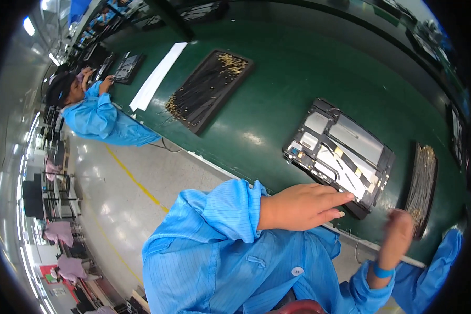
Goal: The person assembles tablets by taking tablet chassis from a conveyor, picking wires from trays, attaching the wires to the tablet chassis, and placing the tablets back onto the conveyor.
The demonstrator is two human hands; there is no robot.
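An opened electronic device (345, 152), a dark frame with silver plates and small boards inside, lies on the green table in front of me. My left hand (303, 206) reaches over its near edge with fingers stretched out and thumb apart. The fingertips are at the near right part of the frame; whether they press on it I cannot tell. My right hand (396, 235) is raised off the device's near right corner, between it and a narrow tray of thin dark cables (423, 183). Motion smears its fingers, and a blue band (383, 271) circles the wrist.
Left of the device, a black tray (226, 89) holds many thin black cables with gold ends. Beyond it lies a white strip (159, 76). A co-worker in blue (102, 118) handles another device (128, 68) at far left. Another blue sleeve (442, 261) is close on my right.
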